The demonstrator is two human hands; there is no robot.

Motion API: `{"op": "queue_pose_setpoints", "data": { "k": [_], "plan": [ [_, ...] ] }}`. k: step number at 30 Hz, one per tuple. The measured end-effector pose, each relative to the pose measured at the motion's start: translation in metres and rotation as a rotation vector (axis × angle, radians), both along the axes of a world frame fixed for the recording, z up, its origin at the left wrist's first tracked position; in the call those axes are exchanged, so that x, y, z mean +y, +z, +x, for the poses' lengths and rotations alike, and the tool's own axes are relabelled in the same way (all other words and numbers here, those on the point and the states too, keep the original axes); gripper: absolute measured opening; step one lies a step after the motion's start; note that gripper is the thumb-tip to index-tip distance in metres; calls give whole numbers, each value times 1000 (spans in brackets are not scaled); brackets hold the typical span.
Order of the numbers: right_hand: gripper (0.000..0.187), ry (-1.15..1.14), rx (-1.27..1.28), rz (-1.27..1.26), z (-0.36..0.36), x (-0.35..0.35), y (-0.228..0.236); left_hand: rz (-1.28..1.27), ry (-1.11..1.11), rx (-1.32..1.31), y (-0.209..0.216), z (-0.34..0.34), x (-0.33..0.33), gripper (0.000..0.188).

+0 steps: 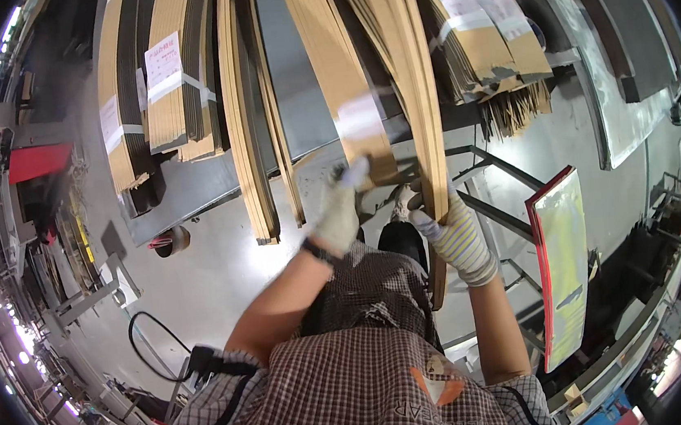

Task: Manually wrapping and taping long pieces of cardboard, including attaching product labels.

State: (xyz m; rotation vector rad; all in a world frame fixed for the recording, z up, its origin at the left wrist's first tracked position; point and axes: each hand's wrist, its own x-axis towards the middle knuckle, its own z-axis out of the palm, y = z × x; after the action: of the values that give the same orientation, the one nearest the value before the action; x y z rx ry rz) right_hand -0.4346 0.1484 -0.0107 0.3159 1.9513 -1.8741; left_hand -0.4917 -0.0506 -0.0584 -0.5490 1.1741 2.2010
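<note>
My right hand, in a striped knit glove, is closed around the near end of a stack of long tan strips, thumb on its left side. My left hand, also gloved, is smeared by motion beside the near end of a wide tan cardboard strip. Its fingertips reach that strip's edge; whether they grip it I cannot make out. A blurred white label lies on the wide strip. Left of it, narrow strips stick out past the table edge.
Banded bundles of strips with labels lie on the dark table, one at the left and one at the right. A metal frame with a red-edged yellowish panel stands to my right. A round can-like object is under the table's left edge.
</note>
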Motion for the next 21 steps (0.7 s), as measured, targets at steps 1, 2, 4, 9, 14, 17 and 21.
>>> {"op": "queue_pose_setpoints", "data": {
  "k": [1,2,4,9,14,17,21],
  "plan": [
    [87,-40,10,-77,2,1,-14,-122,4,77,-6,27,-2,59],
    [89,-79,18,-156,5,1,-24,-56,-13,126,3,50,0,64],
    [91,-32,25,-162,-3,-6,-25,-117,-197,21,11,85,-14,68],
    [96,41,-90,-82,-19,-23,-36,-229,-24,192,-5,55,-13,60],
    [101,144,2,1,-11,-25,-58,-166,169,25,-22,29,4,50],
    [100,41,-24,-173,4,-35,-63,-123,147,176,-30,47,4,55],
    [91,8,100,-22,16,-40,-51,-104,202,278,-8,59,12,54]
  ]
}}
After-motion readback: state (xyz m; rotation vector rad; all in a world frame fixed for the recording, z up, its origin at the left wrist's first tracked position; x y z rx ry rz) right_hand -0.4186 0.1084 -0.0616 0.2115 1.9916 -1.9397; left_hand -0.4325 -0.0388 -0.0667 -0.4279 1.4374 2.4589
